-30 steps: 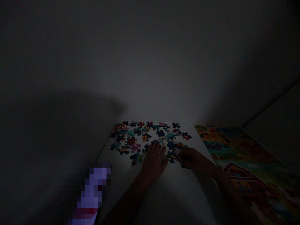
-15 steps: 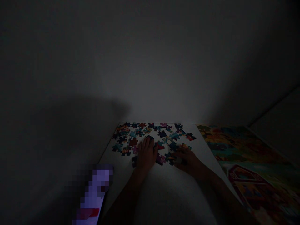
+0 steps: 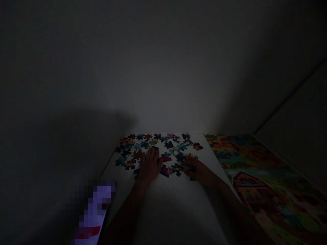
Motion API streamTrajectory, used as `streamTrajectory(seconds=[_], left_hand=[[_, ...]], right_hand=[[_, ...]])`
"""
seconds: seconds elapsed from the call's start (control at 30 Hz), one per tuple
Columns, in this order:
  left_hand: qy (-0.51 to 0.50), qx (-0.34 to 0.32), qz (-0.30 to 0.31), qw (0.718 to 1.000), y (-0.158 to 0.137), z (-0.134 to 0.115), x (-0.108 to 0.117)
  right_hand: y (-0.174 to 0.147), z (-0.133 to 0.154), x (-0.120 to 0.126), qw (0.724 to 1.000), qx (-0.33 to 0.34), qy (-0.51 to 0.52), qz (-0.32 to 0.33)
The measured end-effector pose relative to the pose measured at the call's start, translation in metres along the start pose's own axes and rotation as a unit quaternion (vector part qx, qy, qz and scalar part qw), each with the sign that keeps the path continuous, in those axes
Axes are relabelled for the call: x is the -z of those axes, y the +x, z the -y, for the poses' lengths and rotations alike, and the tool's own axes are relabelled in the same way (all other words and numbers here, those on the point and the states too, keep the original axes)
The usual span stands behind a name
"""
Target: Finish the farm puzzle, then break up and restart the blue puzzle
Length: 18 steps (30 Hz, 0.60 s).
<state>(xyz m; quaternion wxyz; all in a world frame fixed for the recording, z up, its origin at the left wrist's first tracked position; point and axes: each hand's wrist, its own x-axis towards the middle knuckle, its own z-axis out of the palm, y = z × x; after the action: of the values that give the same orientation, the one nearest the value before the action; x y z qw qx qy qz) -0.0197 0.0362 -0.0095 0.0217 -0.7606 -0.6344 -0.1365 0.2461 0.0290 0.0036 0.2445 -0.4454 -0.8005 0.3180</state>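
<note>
My left hand (image 3: 150, 167) lies flat with fingers spread on loose jigsaw puzzle pieces. A dark piece (image 3: 155, 148) shows at its fingertips, and a teal and red piece (image 3: 166, 157) lies just right of it. My right hand (image 3: 196, 169) rests low at the right side of the pieces, its fingers bent and its thumb apart from them. Next to its fingertips is a dark patterned piece (image 3: 177, 169); another dark piece (image 3: 193, 179) pokes out below the palm. A purple piece (image 3: 166, 170) sits between the hands. Whatever is under both palms is hidden.
Several puzzle pieces (image 3: 130, 143) spread over the far left of the white table (image 3: 173, 211). A colourful farm-scene picture (image 3: 255, 183) lies along the right. A lit, blurred-out screen (image 3: 94, 211) is at lower left. The wall (image 3: 163, 85) rises behind; light is dim.
The view has shifted slightly, so everything appears further left. My right hand has drawn a little away from the dark patterned piece, which now shows more fully. My left hand stays on the pieces.
</note>
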Motion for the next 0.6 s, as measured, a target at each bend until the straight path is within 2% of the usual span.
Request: streamTrajectory(seconds=[0.2, 0.33, 0.47, 0.53, 0.6], left_hand=[[0.025, -0.056, 0.033, 0.998, 0.004, -0.010, -0.007], [0.036, -0.055, 0.031, 0.997, 0.005, -0.011, -0.005], [0.045, -0.037, 0.010, 0.998, 0.001, 0.001, -0.005], [0.051, -0.035, -0.001, 0.998, 0.000, 0.006, -0.006], [0.045, -0.026, -0.005, 0.999, 0.000, 0.008, -0.006]], right_hand=[[0.003, 0.006, 0.002, 0.999, 0.036, -0.003, 0.006], [0.003, 0.009, 0.003, 0.999, 0.043, -0.012, 0.005], [0.001, 0.009, 0.005, 0.999, 0.043, 0.017, 0.016], [0.000, 0.005, 0.006, 0.999, 0.012, 0.048, -0.004], [0.001, -0.003, 0.008, 0.995, -0.024, 0.073, -0.069]])
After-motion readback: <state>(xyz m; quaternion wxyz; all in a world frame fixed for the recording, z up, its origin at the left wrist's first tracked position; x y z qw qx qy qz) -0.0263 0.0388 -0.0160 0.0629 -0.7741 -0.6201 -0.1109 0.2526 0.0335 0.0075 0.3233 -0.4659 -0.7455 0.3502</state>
